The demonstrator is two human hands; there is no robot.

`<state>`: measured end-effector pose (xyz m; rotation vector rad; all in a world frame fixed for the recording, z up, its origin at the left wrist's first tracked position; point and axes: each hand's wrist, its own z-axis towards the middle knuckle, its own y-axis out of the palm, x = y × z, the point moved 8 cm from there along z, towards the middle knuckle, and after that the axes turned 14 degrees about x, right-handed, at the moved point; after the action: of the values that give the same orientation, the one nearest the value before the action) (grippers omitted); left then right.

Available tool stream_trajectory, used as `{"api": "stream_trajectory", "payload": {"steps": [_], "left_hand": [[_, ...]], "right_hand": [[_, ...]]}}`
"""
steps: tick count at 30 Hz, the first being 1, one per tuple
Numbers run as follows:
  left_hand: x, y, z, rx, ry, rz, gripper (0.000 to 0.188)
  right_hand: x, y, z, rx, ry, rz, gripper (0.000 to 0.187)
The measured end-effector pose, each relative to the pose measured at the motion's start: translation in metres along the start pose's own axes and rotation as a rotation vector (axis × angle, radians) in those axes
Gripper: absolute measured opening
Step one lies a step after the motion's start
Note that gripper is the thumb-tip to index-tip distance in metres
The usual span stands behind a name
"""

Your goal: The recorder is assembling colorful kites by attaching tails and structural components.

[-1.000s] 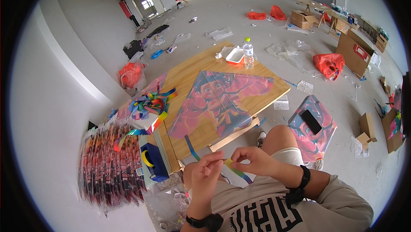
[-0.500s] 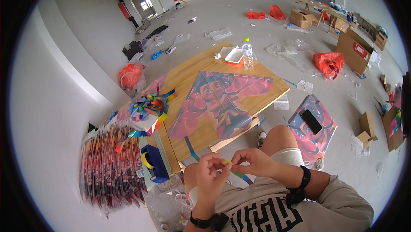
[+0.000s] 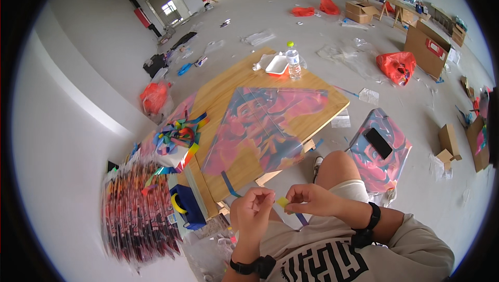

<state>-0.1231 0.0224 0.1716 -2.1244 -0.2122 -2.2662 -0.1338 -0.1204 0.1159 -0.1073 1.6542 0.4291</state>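
Observation:
My right hand [image 3: 311, 200] pinches a small piece of yellow tape [image 3: 283, 202] between thumb and fingers, above my lap. Just left of it, my left hand [image 3: 253, 208] is raised with its fingertips pressed together; what they hold, if anything, is too small to make out. A dark blue ribbon strip [image 3: 228, 183] hangs over the table's near edge, and a purple-blue bit of ribbon [image 3: 302, 219] shows below my hands. A pink and blue printed kite [image 3: 234, 141] lies spread on the wooden table [image 3: 322, 120] in front.
A blue tape dispenser [image 3: 193, 212] with a yellow roll stands at the table's near left, beside many packed kites [image 3: 138, 209]. Rainbow ribbons [image 3: 179, 136] lie heaped above it. A bottle [image 3: 293, 62] and white tray [image 3: 277, 65] stand at the far end. A phone [image 3: 378, 143] rests on a printed stool.
My hands have moved apart: both were at the yellow tape, and now it stays in my right hand. The whole view has shifted slightly.

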Motion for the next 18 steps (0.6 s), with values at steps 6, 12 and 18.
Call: {"api": "stream_trajectory", "payload": {"steps": [6,12,18], "left_hand": [[0.010,0.030,0.033,-0.036,0.089,0.079,0.022],[0.023,0.091,0.087,-0.134,0.159,0.125,0.029],[-0.025,0.152,0.151,-0.239,-0.041,0.067,0.018]], "right_hand": [[0.002,-0.029,-0.011,-0.064,0.185,0.107,0.031],[0.003,-0.107,-0.051,-0.018,0.090,0.077,0.027],[0.012,-0.192,-0.088,0.243,0.095,0.107,0.028]]}}
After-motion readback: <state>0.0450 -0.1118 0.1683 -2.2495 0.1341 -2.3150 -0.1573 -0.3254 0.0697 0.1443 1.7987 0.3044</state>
